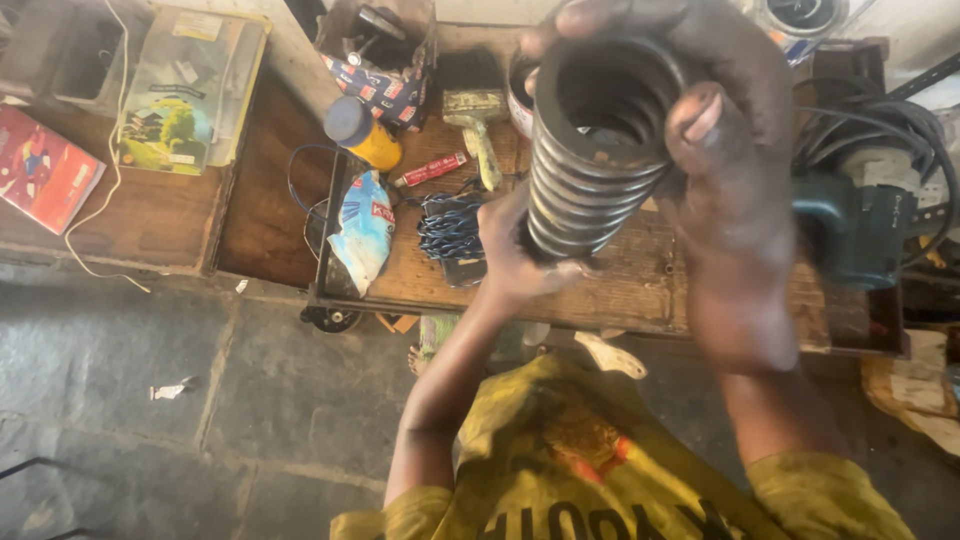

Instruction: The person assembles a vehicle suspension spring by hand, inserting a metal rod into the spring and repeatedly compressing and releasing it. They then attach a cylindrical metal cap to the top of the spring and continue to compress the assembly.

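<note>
Head camera looked down at my two hands, and both of them held a big dark metal spring (590,150). I held it up in the air, above the wooden workbench (620,285) and close to my face. Its open end pointed up at me, so I could see down into the dark hole in the middle.

My right hand (725,140) wrapped around the top of the spring. Those fingers (600,15) were curled over the far rim, and my thumb (697,118) pressed on the near rim. My left hand (515,250) was cupped under the bottom end, with its fingers closed against the lowest coils (I could not see the fingertips, because the spring hid them).

On the bench, to the left of the spring, lay a bundle of blue cord (450,225), a white and blue bag (362,230) and a small red tube (430,170). A yellow can with a blue cap (362,132) lay behind them, near an old paintbrush (478,130). To the right sat a green power tool (855,230) with black cables (880,125) coiled near it. A red book (42,165) lay far off to the left. Below the bench was a grey stone floor (120,370), and I wore a yellow shirt (570,450).
</note>
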